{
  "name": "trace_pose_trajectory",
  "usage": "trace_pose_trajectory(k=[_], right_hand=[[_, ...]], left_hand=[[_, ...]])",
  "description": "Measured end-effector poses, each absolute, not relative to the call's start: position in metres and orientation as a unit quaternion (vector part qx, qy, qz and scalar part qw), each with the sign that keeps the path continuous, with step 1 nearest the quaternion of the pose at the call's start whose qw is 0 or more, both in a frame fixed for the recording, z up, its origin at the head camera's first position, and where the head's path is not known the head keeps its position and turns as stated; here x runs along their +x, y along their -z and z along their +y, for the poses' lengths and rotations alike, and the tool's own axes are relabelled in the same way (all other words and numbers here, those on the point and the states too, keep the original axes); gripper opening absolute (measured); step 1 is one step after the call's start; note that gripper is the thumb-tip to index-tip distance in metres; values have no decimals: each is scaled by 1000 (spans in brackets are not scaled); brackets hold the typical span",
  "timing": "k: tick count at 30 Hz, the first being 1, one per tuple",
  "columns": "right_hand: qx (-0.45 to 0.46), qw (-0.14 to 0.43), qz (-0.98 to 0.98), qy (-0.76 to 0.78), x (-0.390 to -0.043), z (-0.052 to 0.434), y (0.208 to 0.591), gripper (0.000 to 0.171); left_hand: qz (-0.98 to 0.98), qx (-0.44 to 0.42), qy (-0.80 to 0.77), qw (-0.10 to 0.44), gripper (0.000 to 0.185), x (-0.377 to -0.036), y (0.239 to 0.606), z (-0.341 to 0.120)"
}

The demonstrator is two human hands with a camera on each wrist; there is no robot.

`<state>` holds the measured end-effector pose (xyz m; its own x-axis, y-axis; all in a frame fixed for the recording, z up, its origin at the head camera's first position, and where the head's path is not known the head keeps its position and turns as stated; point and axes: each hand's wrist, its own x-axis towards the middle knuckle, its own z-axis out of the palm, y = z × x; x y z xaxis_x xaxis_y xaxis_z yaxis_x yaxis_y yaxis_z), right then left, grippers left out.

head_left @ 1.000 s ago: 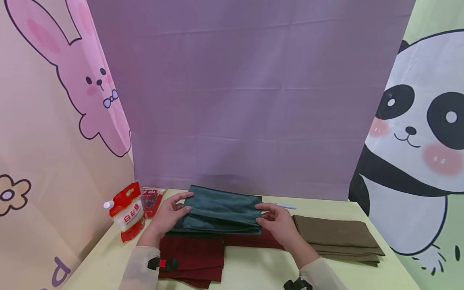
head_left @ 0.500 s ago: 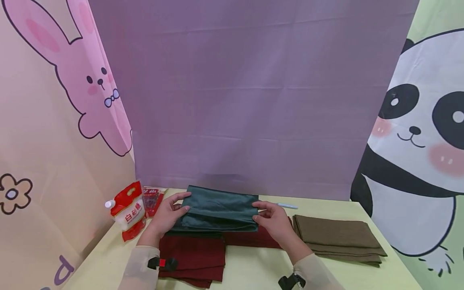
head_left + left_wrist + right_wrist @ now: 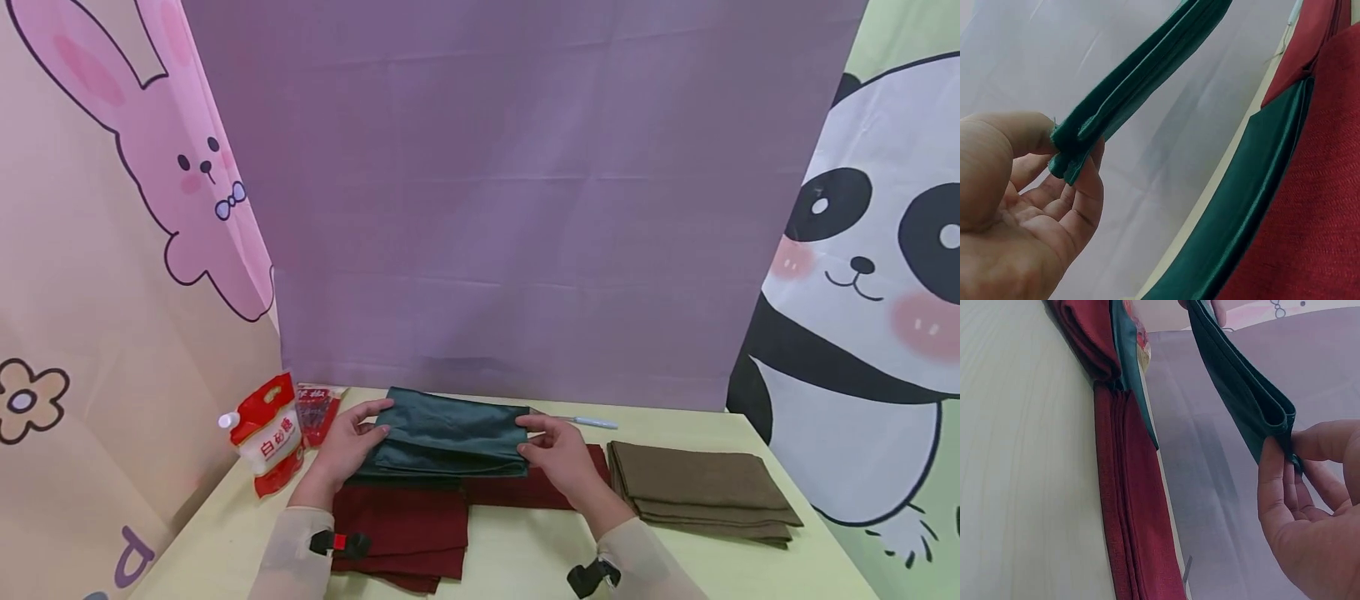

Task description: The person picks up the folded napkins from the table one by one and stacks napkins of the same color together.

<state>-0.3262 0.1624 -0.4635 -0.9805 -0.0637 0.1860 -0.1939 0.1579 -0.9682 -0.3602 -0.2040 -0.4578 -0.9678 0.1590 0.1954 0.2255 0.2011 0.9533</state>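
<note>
- The left hand [image 3: 347, 446] pinches the left end of a folded dark green cloth [image 3: 448, 433], thumb on top and fingers curled under the edge; the left wrist view shows the folded layers squeezed between thumb and fingertips [image 3: 1085, 169].
- The right hand [image 3: 561, 454] grasps the cloth's right end the same way, thumb above and fingers [image 3: 1272, 481] below the fold.
- Held between both hands, the green cloth is lifted off the table [image 3: 525, 558], near the middle towards the far side, above a second green cloth [image 3: 1241, 212] and a dark red cloth [image 3: 405, 533] lying beneath.
- A folded brown cloth [image 3: 701, 492] lies to the right, apart from the hands.
- At the far left stands a red and white pouch [image 3: 266, 433] with white Chinese characters; its smaller print is too small to read. Behind it lies a small red packet [image 3: 315, 410], its writing unreadable.
- A pen [image 3: 588, 422] lies at the far edge.
</note>
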Motion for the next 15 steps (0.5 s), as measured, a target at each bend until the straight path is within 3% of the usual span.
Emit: trace_pose_trajectory(k=[15], right_hand=[[76,45,-773,-628,-336,146,467,41]], left_hand=[[-780,-90,618,43,46,-364,464,-206]])
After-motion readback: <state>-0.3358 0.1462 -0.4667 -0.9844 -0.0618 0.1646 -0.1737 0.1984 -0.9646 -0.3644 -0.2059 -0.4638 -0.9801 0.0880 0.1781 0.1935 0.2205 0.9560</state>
